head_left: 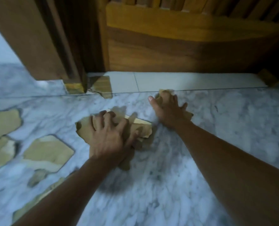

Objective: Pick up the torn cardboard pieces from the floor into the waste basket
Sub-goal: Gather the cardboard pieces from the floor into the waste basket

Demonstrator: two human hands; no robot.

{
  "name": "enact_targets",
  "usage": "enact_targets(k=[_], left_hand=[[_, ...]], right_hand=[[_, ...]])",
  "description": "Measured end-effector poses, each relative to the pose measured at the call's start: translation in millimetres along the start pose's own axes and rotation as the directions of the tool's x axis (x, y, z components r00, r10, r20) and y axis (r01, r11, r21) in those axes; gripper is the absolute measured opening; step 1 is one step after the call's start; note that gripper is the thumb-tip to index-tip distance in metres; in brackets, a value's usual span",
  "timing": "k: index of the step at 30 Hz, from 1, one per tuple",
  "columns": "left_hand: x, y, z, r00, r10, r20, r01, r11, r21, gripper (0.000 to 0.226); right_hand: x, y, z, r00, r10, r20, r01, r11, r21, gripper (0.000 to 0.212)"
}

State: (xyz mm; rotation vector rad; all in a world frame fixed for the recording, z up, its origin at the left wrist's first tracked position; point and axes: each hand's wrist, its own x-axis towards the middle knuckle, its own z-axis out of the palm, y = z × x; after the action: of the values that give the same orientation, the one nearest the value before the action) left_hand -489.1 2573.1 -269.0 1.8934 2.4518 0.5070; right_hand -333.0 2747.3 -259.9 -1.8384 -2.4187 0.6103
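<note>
My left hand (108,137) grips a bunch of torn brown cardboard pieces (142,128) low over the marble floor, fingers curled over the top. My right hand (167,110) lies spread over another small cardboard piece (165,92) on the floor near the tile threshold, fingers curling onto it. Several more torn pieces lie on the floor at left: a large one (48,151), one at the left edge (3,123), and one by the door post (102,86). No waste basket is in view.
A wooden door (176,43) and door frame (42,38) stand straight ahead. A white tile threshold (184,82) runs under the door. A cardboard scrap (267,78) sits at the far right by the door. Open marble floor (151,185) spreads between my forearms.
</note>
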Motion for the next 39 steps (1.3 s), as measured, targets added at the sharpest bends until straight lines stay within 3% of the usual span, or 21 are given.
enact_targets(k=[1, 3, 6, 9, 12, 15, 20, 23, 25, 28, 29, 32, 34, 36, 39], left_hand=[[-3.8, -10.3, -3.0, 0.996, -0.084, 0.007, 0.084, 0.996, 0.010, 0.059], [-10.8, -28.3, -8.7, 0.966, -0.251, 0.067, 0.247, 0.967, 0.065, 0.086], [-21.6, -54.5, -15.1, 0.903, -0.391, 0.175, 0.375, 0.919, 0.120, 0.110], [-26.8, -68.6, -29.3, 0.899, -0.381, 0.214, 0.349, 0.921, 0.175, 0.109], [-34.0, -95.1, -42.2, 0.866, -0.452, 0.216, 0.394, 0.880, 0.264, 0.107], [-59.9, -133.4, -47.1, 0.818, -0.484, 0.312, 0.404, 0.868, 0.288, 0.098], [-102.1, -134.9, -82.4, 0.792, -0.567, 0.227, 0.518, 0.820, 0.244, 0.112], [-112.3, -135.5, -93.9, 0.771, -0.573, 0.278, 0.527, 0.819, 0.226, 0.110], [-120.7, -139.5, -100.6, 0.775, -0.551, 0.310, 0.508, 0.834, 0.214, 0.098], [-137.6, -152.7, -107.4, 0.823, -0.395, 0.409, 0.346, 0.919, 0.190, 0.073], [-146.8, -157.3, -109.5, 0.815, -0.350, 0.461, 0.308, 0.937, 0.167, 0.075], [-189.0, -158.9, -117.9, 0.716, -0.339, 0.610, 0.333, 0.934, 0.129, 0.127], [-213.9, -154.3, -117.4, 0.727, -0.262, 0.635, 0.157, 0.963, 0.218, 0.145], [-220.8, -155.5, -121.4, 0.780, -0.232, 0.582, 0.118, 0.967, 0.227, 0.149], [-227.3, -156.1, -125.3, 0.821, -0.250, 0.514, 0.191, 0.968, 0.165, 0.138]], right_hand=[[-0.2, -14.3, 2.6, 1.000, 0.018, -0.016, -0.017, 0.999, 0.045, 0.076], [4.0, -41.7, 10.7, 1.000, 0.015, -0.006, -0.015, 1.000, 0.017, 0.084], [16.9, -91.1, 25.0, 1.000, 0.028, 0.008, -0.027, 1.000, -0.010, 0.087], [23.1, -143.0, 39.6, 0.999, 0.040, -0.001, -0.040, 0.999, 0.015, 0.079], [20.0, -170.5, 50.6, 0.996, 0.001, 0.092, 0.006, 0.997, -0.076, 0.069], [3.5, -166.7, 54.1, 0.995, -0.020, 0.103, 0.033, 0.991, -0.129, 0.058], [-60.6, -150.8, 59.0, 0.964, -0.189, 0.188, 0.202, 0.978, -0.054, 0.048], [-97.5, -143.7, 73.8, 0.914, -0.343, 0.215, 0.360, 0.932, -0.046, 0.045], [-121.8, -148.0, 78.3, 0.909, -0.340, 0.242, 0.342, 0.939, 0.037, 0.039], [-156.8, -162.1, 81.1, 0.914, -0.311, 0.260, 0.290, 0.950, 0.118, 0.067], [-166.0, -165.9, 82.6, 0.911, -0.325, 0.254, 0.313, 0.946, 0.086, 0.071], [-190.1, -176.0, 89.0, 0.896, -0.372, 0.243, 0.380, 0.925, 0.016, 0.074], [-203.9, -177.1, 101.3, 0.869, -0.398, 0.294, 0.402, 0.914, 0.052, 0.078], [-216.8, -179.1, 110.6, 0.858, -0.414, 0.303, 0.401, 0.910, 0.107, 0.072], [-232.3, -181.0, 104.5, 0.876, -0.419, 0.239, 0.411, 0.908, 0.083, 0.048]])
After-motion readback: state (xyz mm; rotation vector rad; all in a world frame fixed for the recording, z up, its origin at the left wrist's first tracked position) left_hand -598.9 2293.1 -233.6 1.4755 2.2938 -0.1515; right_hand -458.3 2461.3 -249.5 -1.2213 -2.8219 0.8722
